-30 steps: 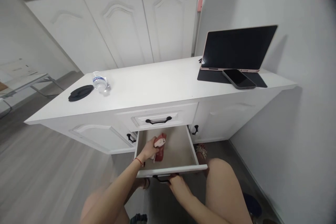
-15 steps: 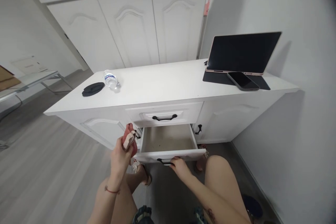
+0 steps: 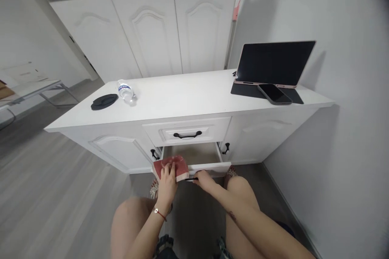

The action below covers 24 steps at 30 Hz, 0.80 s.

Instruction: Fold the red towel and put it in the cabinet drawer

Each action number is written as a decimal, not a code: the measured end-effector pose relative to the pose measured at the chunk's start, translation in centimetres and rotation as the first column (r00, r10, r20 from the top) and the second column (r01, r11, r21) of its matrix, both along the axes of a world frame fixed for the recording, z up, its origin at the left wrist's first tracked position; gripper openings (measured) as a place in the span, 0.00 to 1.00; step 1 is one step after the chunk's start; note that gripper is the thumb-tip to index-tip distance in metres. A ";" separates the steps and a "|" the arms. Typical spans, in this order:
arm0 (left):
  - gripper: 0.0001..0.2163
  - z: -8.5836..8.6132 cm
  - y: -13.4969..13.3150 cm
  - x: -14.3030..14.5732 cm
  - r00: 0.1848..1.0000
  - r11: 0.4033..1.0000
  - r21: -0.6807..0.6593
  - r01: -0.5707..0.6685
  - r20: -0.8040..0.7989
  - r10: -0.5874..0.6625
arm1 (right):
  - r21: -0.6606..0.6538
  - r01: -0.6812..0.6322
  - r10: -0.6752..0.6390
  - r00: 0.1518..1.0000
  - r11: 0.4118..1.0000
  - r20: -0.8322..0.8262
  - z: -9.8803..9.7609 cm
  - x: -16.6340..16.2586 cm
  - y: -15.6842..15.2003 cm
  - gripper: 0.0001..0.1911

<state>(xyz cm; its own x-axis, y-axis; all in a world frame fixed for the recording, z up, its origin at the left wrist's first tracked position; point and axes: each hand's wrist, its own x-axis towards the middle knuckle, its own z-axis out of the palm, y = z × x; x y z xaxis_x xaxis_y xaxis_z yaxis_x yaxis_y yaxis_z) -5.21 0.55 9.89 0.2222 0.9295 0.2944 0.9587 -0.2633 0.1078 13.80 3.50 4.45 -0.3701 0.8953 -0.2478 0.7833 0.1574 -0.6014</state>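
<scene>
A red cloth with a pale edge [image 3: 181,166] lies over the left part of the lower drawer's front [image 3: 212,167]. My left hand [image 3: 168,182] is on the cloth, its fingers pressing into the folds. My right hand [image 3: 205,181] is closed round the black handle [image 3: 191,179] of that drawer, just right of the cloth. The drawer is pulled partly out, and its visible floor [image 3: 200,153] is bare. Above it, the upper drawer [image 3: 209,129] with its own black handle is closed. The cloth hides the drawer's left front corner.
On the white cabinet top [image 3: 182,97] are a clear plastic bottle [image 3: 126,91] and a flat black item [image 3: 104,101] at left. A tablet-like screen [image 3: 275,64] and a phone [image 3: 274,94] stand at right. My knees flank the drawer; a wall [image 3: 349,149] rises at right.
My left hand has brought the cloth rightward onto the drawer front and spread it out from a bunched shape. The drawer has slid partly inward, my right hand still on its handle.
</scene>
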 end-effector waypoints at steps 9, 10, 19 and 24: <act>0.32 -1.8 0.7 0.4 0.999 0.999 0.038 -0.025 -0.024 0.026 | 0.072 0.119 -0.118 0.993 0.990 -0.027 -0.8 -1.0 -0.7 0.15; 0.33 -1.9 0.9 0.5 0.999 0.999 0.039 -0.020 -0.028 0.021 | 0.079 0.136 -0.132 0.990 0.988 -0.046 -0.9 -1.1 -0.9 0.16; 0.34 -2.4 2.0 2.6 0.995 0.995 0.014 0.095 -0.009 -0.095 | 0.081 0.203 -0.198 0.978 0.976 -0.069 -1.3 -1.9 -3.4 0.30; 0.33 -1.9 2.0 4.6 0.992 0.992 -0.026 0.122 -0.036 -0.123 | 0.080 0.219 -0.220 0.976 0.972 0.000 -0.9 -2.3 -4.7 0.32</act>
